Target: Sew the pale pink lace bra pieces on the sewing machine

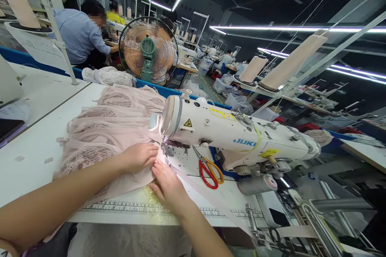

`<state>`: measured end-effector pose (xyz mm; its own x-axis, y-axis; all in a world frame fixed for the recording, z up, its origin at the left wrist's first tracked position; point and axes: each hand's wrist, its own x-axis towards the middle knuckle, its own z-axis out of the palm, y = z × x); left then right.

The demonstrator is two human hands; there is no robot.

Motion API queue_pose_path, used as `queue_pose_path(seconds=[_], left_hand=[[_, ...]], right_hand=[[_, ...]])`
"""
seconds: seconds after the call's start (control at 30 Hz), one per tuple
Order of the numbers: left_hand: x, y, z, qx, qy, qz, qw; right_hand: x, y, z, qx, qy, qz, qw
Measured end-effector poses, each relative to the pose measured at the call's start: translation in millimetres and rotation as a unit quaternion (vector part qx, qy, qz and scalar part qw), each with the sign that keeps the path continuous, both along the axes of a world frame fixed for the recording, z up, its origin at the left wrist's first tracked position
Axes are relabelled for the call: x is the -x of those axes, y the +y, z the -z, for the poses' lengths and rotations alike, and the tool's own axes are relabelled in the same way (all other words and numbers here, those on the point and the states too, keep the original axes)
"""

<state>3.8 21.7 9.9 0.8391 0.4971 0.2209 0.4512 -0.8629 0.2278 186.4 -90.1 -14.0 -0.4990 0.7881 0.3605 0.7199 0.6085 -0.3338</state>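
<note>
Pale pink fabric with lace panels [120,132] lies in folds on the table left of a white JUKI sewing machine [208,124]. My left hand [140,157] rests on this fabric just left of the lit needle area, fingers stretched out toward it. Close in front of the presser foot [166,148], my right hand [170,186] lies with its fingertips on the fabric edge and its thumb apart. A pale pink strip [205,194] runs from the needle area toward the lower right. What lies under my fingertips is hidden.
Scissors [209,170] with red and orange handles lie beside the machine. A ruler tape [114,205] follows the front edge. Behind stand a large fan [148,48] and a person in a striped shirt [80,34]. Thread cones [294,62] stand at right; a metal strip guide [256,221] sits lower right.
</note>
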Motion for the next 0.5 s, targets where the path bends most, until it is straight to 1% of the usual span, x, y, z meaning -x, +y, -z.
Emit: queue_pose_path(seconds=[0.1,0.2,0.33,0.4,0.5], left_hand=[[0,2,-0.2,0.003,0.006,-0.001,1.0],[0,10,-1.2,-0.003,0.021,0.002,1.0],[-1,20,-7.9,-0.02,0.024,0.021,0.999],[-1,18,-12.2,-0.017,0.002,0.041,0.999],[-1,1,-14.0,-0.001,-0.029,0.082,0.996]], right_hand=[[-1,1,2.6,-0.005,0.006,0.003,1.0],[0,2,2.1,-0.005,0.007,0.007,1.0],[0,1,-0.9,0.006,0.011,0.021,1.0],[-1,1,-1.3,-0.003,0.022,0.03,0.999],[-4,2,-0.2,-0.036,0.053,0.056,0.996]])
